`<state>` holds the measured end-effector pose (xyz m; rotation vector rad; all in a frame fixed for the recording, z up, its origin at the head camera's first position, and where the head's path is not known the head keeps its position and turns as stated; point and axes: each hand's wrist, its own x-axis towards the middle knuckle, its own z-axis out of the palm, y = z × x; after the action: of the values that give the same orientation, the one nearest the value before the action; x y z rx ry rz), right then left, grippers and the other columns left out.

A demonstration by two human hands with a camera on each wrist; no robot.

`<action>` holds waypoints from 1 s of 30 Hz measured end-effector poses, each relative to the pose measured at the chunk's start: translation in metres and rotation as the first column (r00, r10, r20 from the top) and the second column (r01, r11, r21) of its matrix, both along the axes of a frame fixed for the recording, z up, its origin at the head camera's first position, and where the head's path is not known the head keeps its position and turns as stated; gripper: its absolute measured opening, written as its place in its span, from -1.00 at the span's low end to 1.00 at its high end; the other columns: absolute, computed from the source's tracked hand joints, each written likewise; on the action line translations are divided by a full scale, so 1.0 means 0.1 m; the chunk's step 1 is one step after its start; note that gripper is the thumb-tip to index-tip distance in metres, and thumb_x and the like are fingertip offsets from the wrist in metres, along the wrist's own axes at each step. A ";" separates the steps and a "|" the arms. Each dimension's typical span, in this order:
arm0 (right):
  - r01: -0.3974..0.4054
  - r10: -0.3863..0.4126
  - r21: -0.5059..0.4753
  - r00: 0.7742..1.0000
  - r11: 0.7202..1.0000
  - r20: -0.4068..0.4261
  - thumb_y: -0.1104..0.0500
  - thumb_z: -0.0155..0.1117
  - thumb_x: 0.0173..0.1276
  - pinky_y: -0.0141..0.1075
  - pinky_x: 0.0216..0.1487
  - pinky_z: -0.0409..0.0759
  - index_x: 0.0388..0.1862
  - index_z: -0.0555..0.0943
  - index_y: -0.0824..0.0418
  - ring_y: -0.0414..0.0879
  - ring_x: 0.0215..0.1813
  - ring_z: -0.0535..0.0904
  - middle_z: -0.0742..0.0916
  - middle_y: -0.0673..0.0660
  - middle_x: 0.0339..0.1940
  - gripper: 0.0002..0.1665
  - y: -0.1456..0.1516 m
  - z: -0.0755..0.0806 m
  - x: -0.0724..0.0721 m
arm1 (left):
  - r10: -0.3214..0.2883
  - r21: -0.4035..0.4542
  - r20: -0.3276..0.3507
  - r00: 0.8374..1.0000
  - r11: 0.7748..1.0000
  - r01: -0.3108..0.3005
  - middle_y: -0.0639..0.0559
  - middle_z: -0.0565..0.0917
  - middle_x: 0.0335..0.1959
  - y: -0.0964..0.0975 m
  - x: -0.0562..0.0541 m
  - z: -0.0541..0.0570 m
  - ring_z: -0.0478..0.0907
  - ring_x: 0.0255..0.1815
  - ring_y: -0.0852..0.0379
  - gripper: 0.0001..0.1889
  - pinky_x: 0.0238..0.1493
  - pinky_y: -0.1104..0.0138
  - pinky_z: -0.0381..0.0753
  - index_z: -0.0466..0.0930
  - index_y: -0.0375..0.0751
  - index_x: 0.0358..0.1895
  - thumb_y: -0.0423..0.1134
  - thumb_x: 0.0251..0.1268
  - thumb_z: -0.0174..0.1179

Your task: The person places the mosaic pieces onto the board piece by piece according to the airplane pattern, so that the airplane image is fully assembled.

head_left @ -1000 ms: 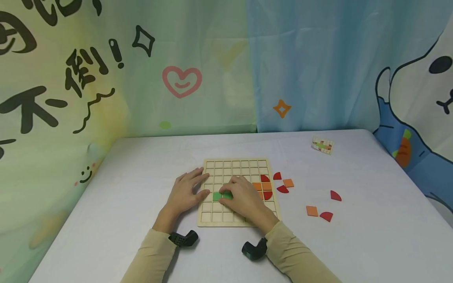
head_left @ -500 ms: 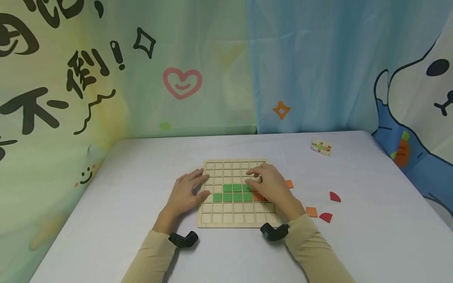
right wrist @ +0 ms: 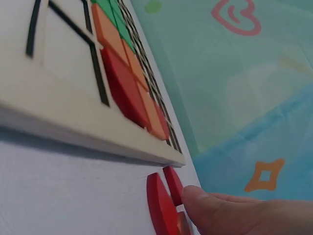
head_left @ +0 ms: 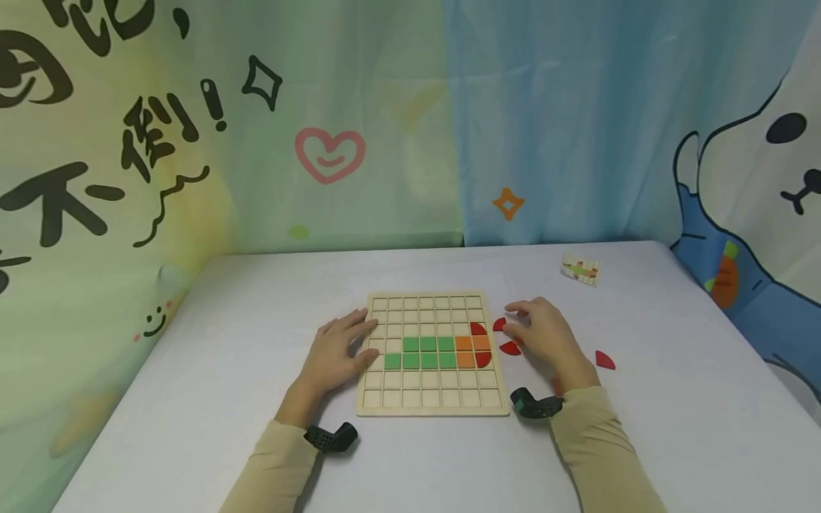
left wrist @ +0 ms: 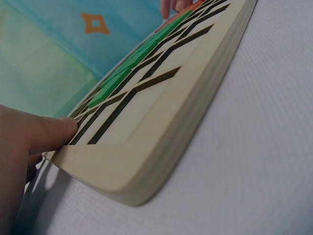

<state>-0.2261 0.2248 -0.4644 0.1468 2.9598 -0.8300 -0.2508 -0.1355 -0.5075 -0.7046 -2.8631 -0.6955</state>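
A wooden grid board (head_left: 431,411) lies on the table. In its cells are several green square tiles (head_left: 428,361), three orange square tiles (head_left: 463,343) and two red quarter-round tiles (head_left: 483,360). My left hand (head_left: 338,350) rests at the board's left edge; in the left wrist view its thumb (left wrist: 58,129) lies on the rim. To the right of the board, my right hand (head_left: 545,335) hovers with thumb and fingers apart, beside two loose red quarter-round tiles (head_left: 509,348). In the right wrist view, an orange piece (right wrist: 184,223) shows partly behind a red one (right wrist: 161,203).
Farther right lies another red quarter-round tile (head_left: 605,360). A sliver of an orange tile (head_left: 556,386) shows at my right wrist. A small patterned card (head_left: 581,270) lies toward the back right. Printed curtains (head_left: 385,192) hang behind the white table (head_left: 673,442).
My right hand has moved from the green tiles, across the board, to the loose tiles on its right. The green row is now uncovered. My left hand stays at the board's edge.
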 end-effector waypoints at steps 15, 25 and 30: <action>-0.008 0.007 0.019 1.000 1.000 0.017 0.09 0.31 0.27 0.08 0.20 0.47 0.09 0.60 0.20 0.15 0.08 0.46 0.58 0.27 0.02 -0.57 -0.02 -0.03 -0.02 | 0.007 -0.004 -0.002 1.000 1.000 -0.007 0.02 0.36 0.41 -0.02 0.02 -0.01 0.22 0.46 0.03 -0.40 0.45 -0.02 0.11 0.46 0.00 0.28 0.17 0.19 0.12; 0.035 -0.035 -0.005 0.999 0.999 -0.004 0.06 0.36 0.22 -0.02 0.07 0.55 -0.02 0.56 0.22 0.08 -0.04 0.48 0.64 0.22 -0.05 -0.59 -0.02 -0.07 -0.03 | 0.003 -0.007 -0.002 1.000 1.000 -0.004 0.01 0.36 0.41 -0.01 0.02 0.01 0.22 0.46 0.03 -0.40 0.45 -0.02 0.11 0.47 0.00 0.28 0.16 0.19 0.13; 0.058 -0.059 -0.036 0.998 0.998 -0.019 0.09 0.37 0.23 -0.18 -0.11 0.61 -0.09 0.52 0.17 0.01 -0.17 0.51 0.67 0.16 -0.19 -0.66 -0.03 -0.07 -0.04 | 0.001 -0.001 -0.010 1.000 1.000 -0.001 0.00 0.37 0.40 0.00 0.02 0.02 0.23 0.46 0.02 -0.40 0.44 -0.03 0.12 0.47 -0.01 0.27 0.18 0.19 0.11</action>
<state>-0.2305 0.2223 -0.4713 0.2258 2.9701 -0.8956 -0.2492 -0.1357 -0.5055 -0.7046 -2.8553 -0.6884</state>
